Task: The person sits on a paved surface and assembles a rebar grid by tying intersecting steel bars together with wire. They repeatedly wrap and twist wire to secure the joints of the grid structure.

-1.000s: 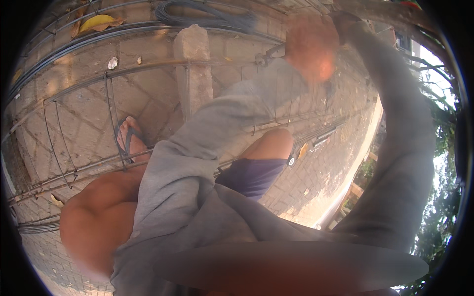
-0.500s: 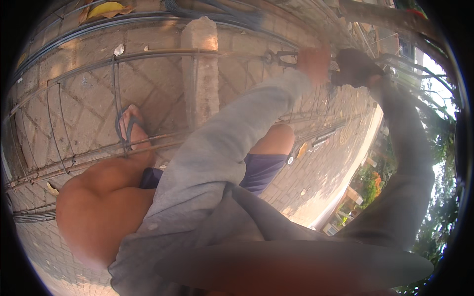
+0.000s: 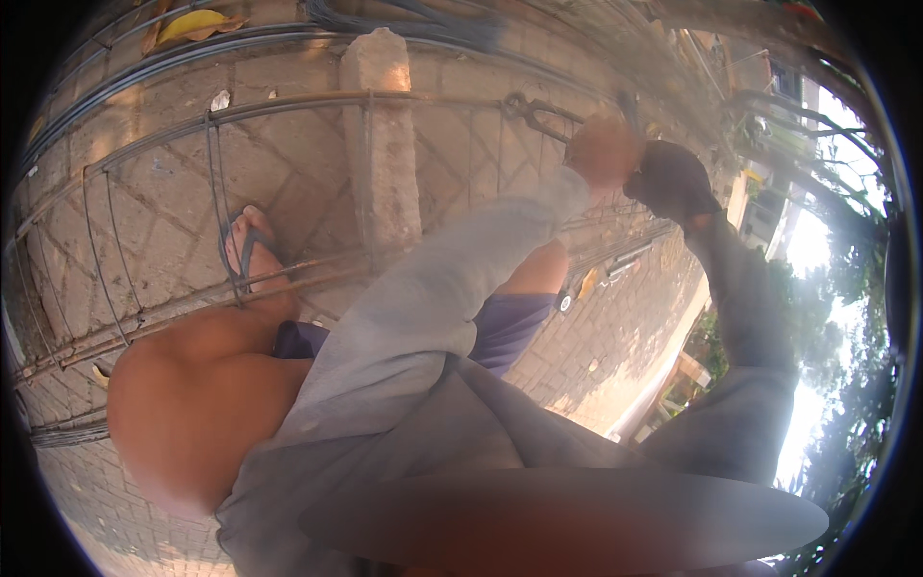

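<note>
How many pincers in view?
1: the pincers, right of centre near the top, handles running to the blurred left hand. Others may be hidden behind it.

**Daylight, hazy, right side blown out**

Brightest at right: sky (image 3: pixel 810 245) clips white around foliage (image 3: pixel 859 313). Paving (image 3: pixel 613 387) sunlit there, shaded left; warm patch tops the post (image 3: pixel 389 159). Left fingers (image 3: pixel 623 144) blurred, right fingers (image 3: pixel 646 179) dark. Fisheye bows rods (image 3: pixel 288 103); black rim, lower edge smeared.

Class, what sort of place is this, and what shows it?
Probably an outdoor work area: grey-brown interlocking pavers underfoot, a long frame of thin brownish metal rods, and green leafy trees at the right.
</note>
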Tool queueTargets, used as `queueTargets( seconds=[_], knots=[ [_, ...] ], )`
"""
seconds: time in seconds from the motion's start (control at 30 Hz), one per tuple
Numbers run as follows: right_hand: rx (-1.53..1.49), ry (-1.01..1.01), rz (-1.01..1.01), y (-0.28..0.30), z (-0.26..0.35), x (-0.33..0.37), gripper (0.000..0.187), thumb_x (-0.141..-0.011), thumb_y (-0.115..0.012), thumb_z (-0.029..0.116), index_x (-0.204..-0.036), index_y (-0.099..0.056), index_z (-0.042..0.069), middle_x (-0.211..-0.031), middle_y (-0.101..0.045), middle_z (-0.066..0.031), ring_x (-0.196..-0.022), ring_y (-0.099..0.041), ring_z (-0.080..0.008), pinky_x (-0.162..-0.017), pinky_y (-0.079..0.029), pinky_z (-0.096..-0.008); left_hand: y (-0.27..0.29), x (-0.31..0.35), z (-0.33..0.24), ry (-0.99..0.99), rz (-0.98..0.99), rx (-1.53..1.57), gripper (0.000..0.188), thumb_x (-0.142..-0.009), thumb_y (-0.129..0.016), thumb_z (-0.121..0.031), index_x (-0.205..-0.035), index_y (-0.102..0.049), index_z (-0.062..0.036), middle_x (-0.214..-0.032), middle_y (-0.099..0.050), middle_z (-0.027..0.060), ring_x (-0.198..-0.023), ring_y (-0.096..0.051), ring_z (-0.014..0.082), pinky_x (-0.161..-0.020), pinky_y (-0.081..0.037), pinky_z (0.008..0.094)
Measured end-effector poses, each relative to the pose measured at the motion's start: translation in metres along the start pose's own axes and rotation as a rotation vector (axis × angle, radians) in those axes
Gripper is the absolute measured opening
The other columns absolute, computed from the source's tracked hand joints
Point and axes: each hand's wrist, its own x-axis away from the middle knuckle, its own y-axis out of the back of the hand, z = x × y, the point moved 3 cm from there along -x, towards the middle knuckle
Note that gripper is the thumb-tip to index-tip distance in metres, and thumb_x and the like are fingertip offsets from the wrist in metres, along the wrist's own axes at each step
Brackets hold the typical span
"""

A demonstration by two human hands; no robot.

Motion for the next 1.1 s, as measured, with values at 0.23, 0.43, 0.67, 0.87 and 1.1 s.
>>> queueTargets(
  seconds=[0.23,0.43,0.67,0.87,1.1],
  knots=[
    [0.598,0.418,-0.522,0.036,-0.013,-0.009,0.03,-0.082,-0.071,0.024,-0.104,-0.07,0.003,-0.113,-0.07,-0.0197,-0.108,-0.066,-0.0391,-0.09,-0.053,-0.046,0.023,-0.06,0.015,0.021,0.05,-0.05,0.021,-0.085,-0.069,-0.023,-0.097,-0.071,-0.0057,-0.09,-0.072,0.0114,-0.088,-0.073,0.0272,-0.07,-0.056,0.0436],
    [0.194,0.126,0.089,0.078,-0.003,-0.054,0.035,-0.078,-0.074,0.029,-0.098,-0.073,0.0,-0.099,-0.071,-0.0207,-0.097,-0.07,-0.0337,-0.089,-0.054,-0.0428,0.044,-0.051,0.021,0.011,-0.238,-0.067,0.034,-0.076,-0.077,-0.025,-0.104,-0.07,-0.0068,-0.097,-0.072,0.0142,-0.091,-0.071,0.0304,-0.074,-0.054,0.0487],
    [0.467,0.544,-0.388,0.084,-0.001,-0.049,0.055,-0.077,-0.075,0.028,-0.124,-0.066,0.001,-0.129,-0.062,-0.0196,-0.117,-0.062,-0.0323,-0.099,-0.049,-0.0456,0.015,-0.079,0.044,0.19,-0.044,-0.199,0.021,-0.076,-0.077,-0.021,-0.094,-0.076,-0.0103,-0.1,-0.072,0.0149,-0.096,-0.072,0.0334,-0.08,-0.054,0.0478],
    [0.686,0.626,-0.532,0.058,-0.018,-0.078,0.025,-0.088,-0.067,0.012,-0.112,-0.072,0.01,-0.109,-0.065,-0.0094,-0.112,-0.063,-0.0279,-0.101,-0.049,-0.0416,0.032,-0.097,0.072,0.017,0.114,0.038,0.045,-0.078,-0.08,-0.033,-0.113,-0.072,-0.0057,-0.101,-0.074,0.0138,-0.101,-0.071,0.0352,-0.088,-0.054,0.0502],
    [0.511,0.171,0.226,0.084,-0.016,-0.103,0.023,-0.082,-0.073,0.034,-0.084,-0.079,0.012,-0.092,-0.073,-0.0103,-0.088,-0.07,-0.0304,-0.082,-0.054,-0.0449,0.017,-0.09,0.028,0.328,-0.004,-0.113,0.036,-0.081,-0.074,-0.022,-0.109,-0.072,-0.0002,-0.094,-0.073,0.0177,-0.091,-0.073,0.0324,-0.077,-0.056,0.0449]
  ],
)
